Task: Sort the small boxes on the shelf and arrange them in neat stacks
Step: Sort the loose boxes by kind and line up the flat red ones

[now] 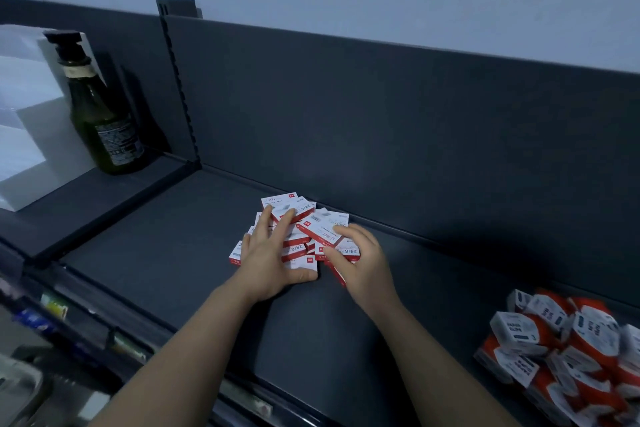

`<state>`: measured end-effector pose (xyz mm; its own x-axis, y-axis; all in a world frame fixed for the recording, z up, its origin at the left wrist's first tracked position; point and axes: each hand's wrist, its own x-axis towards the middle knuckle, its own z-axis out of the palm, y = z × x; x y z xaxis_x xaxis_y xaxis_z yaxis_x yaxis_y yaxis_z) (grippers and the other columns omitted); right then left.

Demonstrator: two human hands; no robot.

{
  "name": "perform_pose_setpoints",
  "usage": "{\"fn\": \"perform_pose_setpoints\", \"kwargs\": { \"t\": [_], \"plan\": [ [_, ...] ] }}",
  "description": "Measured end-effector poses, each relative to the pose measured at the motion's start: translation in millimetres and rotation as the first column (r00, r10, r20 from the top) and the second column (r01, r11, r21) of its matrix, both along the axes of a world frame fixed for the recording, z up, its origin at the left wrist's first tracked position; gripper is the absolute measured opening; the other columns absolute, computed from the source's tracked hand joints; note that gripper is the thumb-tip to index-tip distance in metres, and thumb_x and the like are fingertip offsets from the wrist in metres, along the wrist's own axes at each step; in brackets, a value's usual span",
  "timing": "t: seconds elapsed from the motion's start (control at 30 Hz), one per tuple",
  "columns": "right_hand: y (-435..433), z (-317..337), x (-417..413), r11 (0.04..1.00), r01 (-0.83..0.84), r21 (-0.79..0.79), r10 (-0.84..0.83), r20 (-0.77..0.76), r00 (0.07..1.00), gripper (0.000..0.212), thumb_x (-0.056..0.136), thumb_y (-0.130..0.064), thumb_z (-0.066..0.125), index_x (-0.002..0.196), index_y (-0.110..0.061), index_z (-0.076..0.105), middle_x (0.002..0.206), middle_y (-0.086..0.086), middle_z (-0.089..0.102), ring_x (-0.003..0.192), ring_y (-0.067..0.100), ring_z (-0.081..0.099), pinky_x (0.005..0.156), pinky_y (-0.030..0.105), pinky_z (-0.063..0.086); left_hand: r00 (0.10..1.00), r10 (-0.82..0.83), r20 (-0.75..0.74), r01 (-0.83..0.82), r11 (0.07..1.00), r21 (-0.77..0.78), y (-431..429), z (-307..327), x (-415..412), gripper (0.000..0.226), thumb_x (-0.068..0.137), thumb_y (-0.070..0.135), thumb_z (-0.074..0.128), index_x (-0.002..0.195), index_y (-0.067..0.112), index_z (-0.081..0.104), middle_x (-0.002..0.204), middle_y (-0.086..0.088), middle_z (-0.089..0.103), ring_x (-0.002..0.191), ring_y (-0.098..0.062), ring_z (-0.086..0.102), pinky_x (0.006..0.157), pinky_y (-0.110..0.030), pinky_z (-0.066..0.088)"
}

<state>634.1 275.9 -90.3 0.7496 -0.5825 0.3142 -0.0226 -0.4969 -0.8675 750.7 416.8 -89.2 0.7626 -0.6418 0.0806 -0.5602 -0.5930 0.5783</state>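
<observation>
A loose pile of several small red-and-white staple boxes (pixel 294 210) lies on the dark shelf (pixel 173 246) near its back panel. My left hand (pixel 268 260) lies flat over the left part of the pile, fingers spread straight, thumb against the front edge. My right hand (pixel 360 260) is at the pile's right side, fingers curled round one red-and-white box (pixel 323 230) that sits tilted on top. The boxes lie at mixed angles, overlapping one another.
A heap of orange-and-white paper clip boxes (pixel 568 354) sits at the shelf's right front. On the left shelf section stand a dark green pump bottle (pixel 104 121) and white boxes (pixel 27 135). A slotted upright (pixel 180 87) divides the sections. Lower shelves show at bottom left.
</observation>
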Motion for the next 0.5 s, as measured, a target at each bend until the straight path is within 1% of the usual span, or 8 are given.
{"fn": "perform_pose_setpoints", "kwargs": {
  "t": [0.07,0.17,0.27,0.3,0.33,0.37,0.43,0.5],
  "plan": [
    [3.1,4.3,8.3,0.997,0.065,0.037,-0.065,0.004,0.998,0.025,0.080,-0.017,0.073,0.104,-0.020,0.068,0.113,-0.014,0.056,0.105,-0.009,0.051,0.082,0.000,0.035,1.000,-0.024,0.003,0.024,1.000,-0.005,-1.2,-3.4,13.0,0.117,0.057,0.063,0.078,0.148,0.043,0.006,0.158,0.003,-0.010,0.145,-0.026,0.007,0.118,-0.048,0.006],
    [4.2,8.4,17.1,0.986,0.148,0.080,-0.143,-0.072,0.987,0.023,0.081,-0.022,0.070,0.103,-0.025,0.068,0.108,-0.014,0.060,0.101,-0.001,0.056,0.078,0.005,0.040,0.998,-0.066,-0.014,0.066,0.998,0.001,-1.3,-4.1,25.7,0.118,0.057,0.064,0.078,0.148,0.044,0.004,0.158,0.003,-0.012,0.146,-0.027,0.002,0.119,-0.048,0.003],
    [4.7,11.0,17.1,0.969,0.187,0.161,-0.171,-0.104,0.980,0.018,0.080,-0.030,0.069,0.097,-0.032,0.066,0.104,-0.014,0.066,0.096,0.003,0.061,0.083,0.025,0.051,0.995,-0.100,-0.017,0.100,0.995,0.014,0.8,0.3,24.9,0.116,0.061,0.061,0.078,0.149,0.041,0.005,0.158,0.000,-0.014,0.146,-0.027,-0.002,0.119,-0.047,0.003],
    [7.0,14.9,14.7,0.960,0.178,0.214,-0.166,-0.075,0.983,0.016,0.080,-0.030,0.069,0.095,-0.032,0.067,0.102,-0.013,0.067,0.093,0.005,0.063,0.080,0.029,0.054,0.994,-0.105,0.001,0.105,0.994,0.003,2.2,1.7,23.7,0.115,0.060,0.062,0.077,0.149,0.039,0.008,0.158,-0.001,-0.013,0.145,-0.027,-0.003,0.119,-0.047,0.005],
    [8.5,19.2,10.8,0.956,0.162,0.245,-0.158,-0.037,0.987,0.013,0.081,-0.026,0.069,0.093,-0.030,0.067,0.099,-0.010,0.068,0.090,0.006,0.064,0.074,0.026,0.055,0.993,-0.112,0.036,0.113,0.993,-0.030,3.6,2.9,23.3,0.113,0.059,0.065,0.076,0.149,0.038,0.013,0.158,0.000,-0.011,0.146,-0.025,-0.004,0.119,-0.046,0.005],
    [8.9,23.6,5.6,0.960,0.147,0.237,-0.153,0.005,0.988,0.010,0.083,-0.020,0.069,0.090,-0.027,0.068,0.097,-0.009,0.068,0.088,0.006,0.064,0.070,0.019,0.053,0.989,-0.123,0.084,0.130,0.988,-0.084,5.3,5.1,22.4,0.108,0.059,0.065,0.074,0.148,0.038,0.019,0.158,0.002,-0.007,0.146,-0.022,-0.005,0.119,-0.044,0.003],
    [7.4,30.9,-5.9,0.981,0.131,0.140,-0.138,0.040,0.990,0.012,0.084,-0.018,0.069,0.085,-0.030,0.069,0.095,-0.012,0.067,0.091,0.002,0.062,0.074,0.015,0.048,0.971,-0.172,0.163,0.204,0.957,-0.207,7.9,10.9,22.1,0.090,0.066,0.053,0.077,0.144,0.038,0.033,0.156,0.011,0.008,0.144,-0.013,-0.001,0.118,-0.037,0.002],
    [7.2,33.1,-16.8,0.991,0.103,0.087,-0.102,-0.012,0.995,0.011,0.085,-0.025,0.069,0.086,-0.036,0.069,0.100,-0.015,0.065,0.101,0.000,0.056,0.084,0.016,0.044,0.946,-0.254,0.203,0.309,0.895,-0.321,8.5,19.2,20.7,0.060,0.076,0.035,0.077,0.131,0.034,0.054,0.142,0.018,0.040,0.137,-0.003,0.025,0.115,-0.026,0.016]
  ]
}}
